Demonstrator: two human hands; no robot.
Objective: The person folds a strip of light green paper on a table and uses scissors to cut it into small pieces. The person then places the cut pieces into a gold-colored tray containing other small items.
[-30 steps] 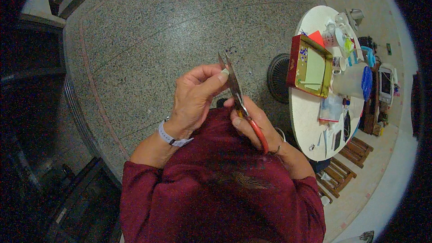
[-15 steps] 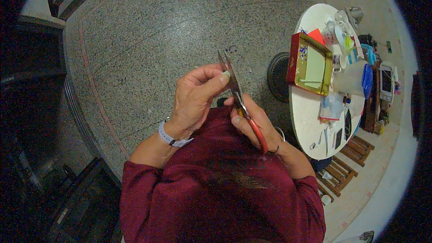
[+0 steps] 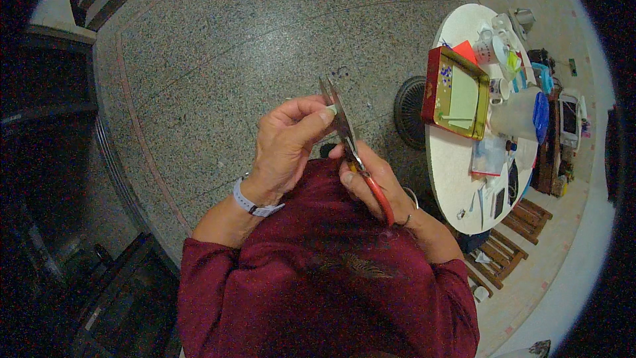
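My right hand (image 3: 374, 176) grips a pair of scissors (image 3: 347, 134) by its red handles, the blades pointing up and away from me. Between the thumb and fingers of my left hand (image 3: 291, 129) is a small pale green piece of paper (image 3: 332, 111), pinched right beside the blades. Its edge lies at or between the blades; I cannot tell which. The blade tips stand slightly apart. Both hands are held close together over my lap, and a light watch strap circles my left wrist.
At my right stands a white oval table (image 3: 450, 189). On it are a red and gold tin (image 3: 434, 89) with pale green paper inside, a tub with a blue lid (image 3: 541, 118), cups and small tools. A round dark base (image 3: 409, 113) rests on the speckled floor (image 3: 218, 59).
The gap between the scissor tips is slightly narrower. Both hands stay in nearly the same place, still holding the paper and scissors.
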